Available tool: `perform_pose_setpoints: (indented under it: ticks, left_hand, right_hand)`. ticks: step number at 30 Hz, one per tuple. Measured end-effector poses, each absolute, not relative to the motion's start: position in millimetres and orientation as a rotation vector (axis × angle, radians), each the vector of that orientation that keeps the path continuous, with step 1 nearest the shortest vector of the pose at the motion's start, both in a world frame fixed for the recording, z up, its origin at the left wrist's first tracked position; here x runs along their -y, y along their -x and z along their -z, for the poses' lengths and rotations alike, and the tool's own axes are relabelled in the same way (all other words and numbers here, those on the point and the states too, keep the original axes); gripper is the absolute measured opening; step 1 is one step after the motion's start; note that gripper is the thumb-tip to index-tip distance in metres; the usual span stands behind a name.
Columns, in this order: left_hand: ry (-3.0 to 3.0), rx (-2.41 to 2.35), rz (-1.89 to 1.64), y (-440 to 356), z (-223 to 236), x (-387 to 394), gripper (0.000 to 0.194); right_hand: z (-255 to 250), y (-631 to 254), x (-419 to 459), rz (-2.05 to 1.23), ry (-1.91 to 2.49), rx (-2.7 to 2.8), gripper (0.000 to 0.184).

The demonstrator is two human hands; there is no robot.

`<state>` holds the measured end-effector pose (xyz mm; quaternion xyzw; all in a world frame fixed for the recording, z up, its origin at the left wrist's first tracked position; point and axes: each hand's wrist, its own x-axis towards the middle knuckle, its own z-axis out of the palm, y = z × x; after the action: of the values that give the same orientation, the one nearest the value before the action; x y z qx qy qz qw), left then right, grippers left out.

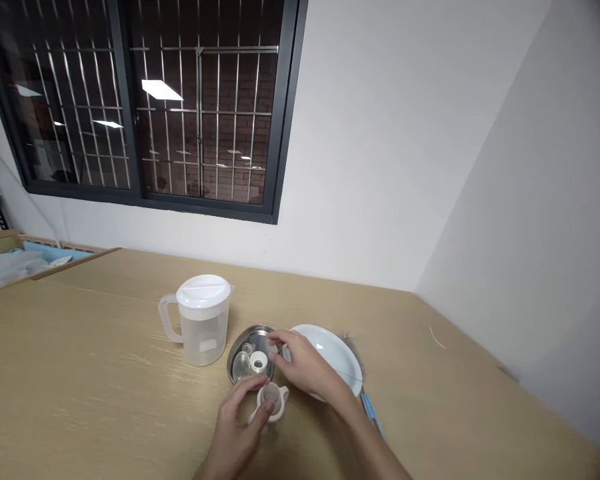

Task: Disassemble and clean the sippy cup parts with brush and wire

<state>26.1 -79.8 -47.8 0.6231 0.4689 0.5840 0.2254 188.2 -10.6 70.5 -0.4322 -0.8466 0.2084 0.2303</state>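
My left hand (237, 423) is closed around a small whitish cup-like strainer (271, 400) with side tabs and what looks like a mesh inside. Just beyond it on the table lies a round metal dish (233, 347). Inside the dish are a white ring-shaped piece (259, 362) and some small clear pieces (241, 366). Over the dish's right edge reaches my right hand (300, 363), its fingers curved and apart, with nothing visible between them. A white oval plate (340, 350) sits partly behind my right hand and forearm.
A lidded clear plastic pitcher (205, 323) stands left of the dish, handle to the left. Beside the plate, a blue handle (371, 413) and dark bristles (353, 347) show. An open box (75, 263) is at far left. Walls and a barred window (205, 120) border the wooden table (105, 373).
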Motion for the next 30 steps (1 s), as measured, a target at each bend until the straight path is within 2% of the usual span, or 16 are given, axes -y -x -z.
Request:
perform_pose_setpoints:
  ticks: [2, 7, 9, 14, 18, 23, 26, 30]
  left_hand:
    - [-1.727, -1.291, -1.63, -26.1, 47.5, 80.0, 0.027]
    - [-1.801, -1.286, -1.634, -25.4, 49.9, 78.2, 0.025]
    - [-1.822, -1.277, -1.642, -25.2, 49.7, 78.4, 0.025]
    - [-1.819, -1.229, -1.686, -25.8, 40.8, 81.5, 0.025]
    - [-1.757, -1.226, -1.787, -22.4, 40.0, 82.1, 0.021]
    - [-1.557, -1.315, -1.95, -5.0, 47.1, 71.7, 0.023]
    - [-1.614, -1.422, -1.816, 6.5, 35.8, 55.1, 0.031]
    - [-1.907, -1.549, -1.6, 7.9, 6.9, 23.3, 0.061]
  right_hand:
    - [-66.4, -172.0, -8.6, -0.44, 1.255, 2.576, 0.04]
    - [-45.1, -139.6, -44.0, -0.373, 1.278, 2.756, 0.044]
    - [-38.2, -135.3, -52.2, -0.334, 1.307, 2.798, 0.04]
    - [-23.8, -134.5, -60.9, -0.275, 1.379, 2.829, 0.036]
    - [-14.1, -133.2, -60.1, -0.305, 1.366, 2.81, 0.026]
    - [-26.6, -145.8, -53.6, -0.348, 1.325, 2.695, 0.024]
    - [-48.4, -162.0, -46.9, -0.381, 1.269, 2.57, 0.029]
    - [-78.2, -172.7, -35.6, -0.493, 1.19, 2.431, 0.033]
